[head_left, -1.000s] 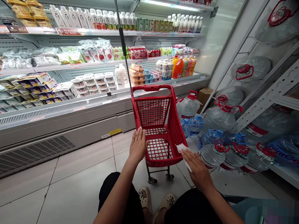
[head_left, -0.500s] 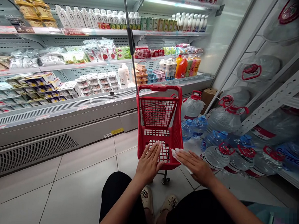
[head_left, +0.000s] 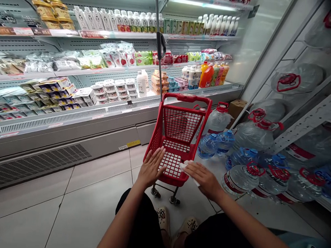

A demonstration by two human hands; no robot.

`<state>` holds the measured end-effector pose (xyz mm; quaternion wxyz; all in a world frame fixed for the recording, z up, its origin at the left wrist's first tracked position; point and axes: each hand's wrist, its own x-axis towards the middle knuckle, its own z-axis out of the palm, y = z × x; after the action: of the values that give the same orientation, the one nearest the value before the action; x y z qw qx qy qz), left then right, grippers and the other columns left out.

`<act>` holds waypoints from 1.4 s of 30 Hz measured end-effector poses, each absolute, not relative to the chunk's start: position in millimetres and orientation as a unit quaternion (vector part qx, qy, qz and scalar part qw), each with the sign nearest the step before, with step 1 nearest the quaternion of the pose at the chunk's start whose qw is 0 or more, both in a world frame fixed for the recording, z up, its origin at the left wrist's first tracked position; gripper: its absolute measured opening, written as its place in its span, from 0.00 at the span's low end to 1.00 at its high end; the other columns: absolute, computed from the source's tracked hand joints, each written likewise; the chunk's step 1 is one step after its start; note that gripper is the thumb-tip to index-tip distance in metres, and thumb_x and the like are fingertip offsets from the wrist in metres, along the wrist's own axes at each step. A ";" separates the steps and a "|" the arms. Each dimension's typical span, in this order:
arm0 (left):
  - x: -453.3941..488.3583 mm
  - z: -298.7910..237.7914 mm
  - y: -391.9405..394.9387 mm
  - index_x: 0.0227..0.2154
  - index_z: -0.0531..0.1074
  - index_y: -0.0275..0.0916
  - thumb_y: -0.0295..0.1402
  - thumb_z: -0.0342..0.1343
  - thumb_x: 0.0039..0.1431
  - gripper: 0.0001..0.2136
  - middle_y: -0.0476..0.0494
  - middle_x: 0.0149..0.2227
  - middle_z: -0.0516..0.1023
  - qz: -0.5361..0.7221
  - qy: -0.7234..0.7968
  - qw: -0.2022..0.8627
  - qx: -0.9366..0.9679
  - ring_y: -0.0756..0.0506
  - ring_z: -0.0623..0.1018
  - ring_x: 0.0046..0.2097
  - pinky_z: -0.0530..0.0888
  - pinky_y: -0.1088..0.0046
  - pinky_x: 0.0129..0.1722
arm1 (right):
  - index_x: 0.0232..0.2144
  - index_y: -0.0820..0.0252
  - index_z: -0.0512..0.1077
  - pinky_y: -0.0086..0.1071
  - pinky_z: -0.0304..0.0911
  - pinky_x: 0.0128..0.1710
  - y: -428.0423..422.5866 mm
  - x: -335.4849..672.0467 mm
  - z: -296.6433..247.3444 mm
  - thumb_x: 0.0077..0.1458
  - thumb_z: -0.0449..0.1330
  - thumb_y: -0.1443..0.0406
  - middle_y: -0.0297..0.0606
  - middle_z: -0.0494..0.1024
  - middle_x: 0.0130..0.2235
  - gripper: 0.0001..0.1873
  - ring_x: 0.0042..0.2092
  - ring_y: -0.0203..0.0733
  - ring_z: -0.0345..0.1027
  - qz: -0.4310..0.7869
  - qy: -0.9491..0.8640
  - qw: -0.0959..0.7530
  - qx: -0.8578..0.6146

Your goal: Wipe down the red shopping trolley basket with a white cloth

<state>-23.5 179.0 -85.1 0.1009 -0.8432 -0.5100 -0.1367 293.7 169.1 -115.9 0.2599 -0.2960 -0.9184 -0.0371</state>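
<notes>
A small red shopping cart (head_left: pixel 178 148) with a grid basket stands in front of my knees. My left hand (head_left: pixel 150 169) lies at the cart's near left rim, fingers straight and close together, with nothing seen in it. At the near right rim, my right hand (head_left: pixel 204 178) has its fingers stretched over a white tissue (head_left: pixel 183 166), held under the palm and fingertips. Part of the tissue is hidden by the hand. Both palms face inward across the basket's near end.
A lit refrigerated display (head_left: pixel 113 102) with dairy and drinks runs along the back and left. To the right are large water bottles (head_left: pixel 240 178) and a white metal rack (head_left: pixel 307 116). My beige clogs (head_left: pixel 163 218) rest on the tiled floor (head_left: pixel 94 216).
The cart's near end has swung to the left, and its wheels now show. Both hands have moved left along with it. The view has shifted a little to the left.
</notes>
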 end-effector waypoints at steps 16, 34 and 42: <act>-10.7 -107.5 165.0 0.77 0.33 0.38 0.52 0.32 0.77 0.35 0.40 0.76 0.52 -0.202 -0.574 0.000 -0.794 0.43 0.56 0.76 0.57 0.59 0.73 | 0.76 0.55 0.48 0.47 0.49 0.75 176.6 244.6 -107.1 0.49 0.47 0.81 0.33 0.63 0.72 0.52 0.74 0.38 0.52 -0.058 -0.943 0.232 -0.230; 24.6 -98.1 171.4 0.77 0.43 0.37 0.55 0.36 0.75 0.37 0.39 0.74 0.58 -0.207 -0.616 0.064 -0.757 0.39 0.60 0.74 0.61 0.57 0.72 | 0.77 0.52 0.41 0.47 0.49 0.75 177.3 238.7 -101.5 0.54 0.47 0.79 0.34 0.58 0.74 0.51 0.74 0.41 0.51 -0.065 -0.906 0.244 -0.339; -27.9 -89.6 178.4 0.77 0.41 0.41 0.53 0.32 0.76 0.34 0.42 0.75 0.57 -0.195 -0.631 0.078 -0.747 0.41 0.58 0.75 0.56 0.56 0.74 | 0.76 0.50 0.46 0.50 0.45 0.75 218.5 358.4 -54.6 0.59 0.49 0.77 0.36 0.62 0.72 0.47 0.72 0.46 0.58 -0.183 -0.835 0.253 -0.453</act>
<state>-27.9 178.4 -89.6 0.0782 -0.7472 -0.6305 -0.1951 358.4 218.5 -54.6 0.2531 -0.4532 -0.8349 -0.1831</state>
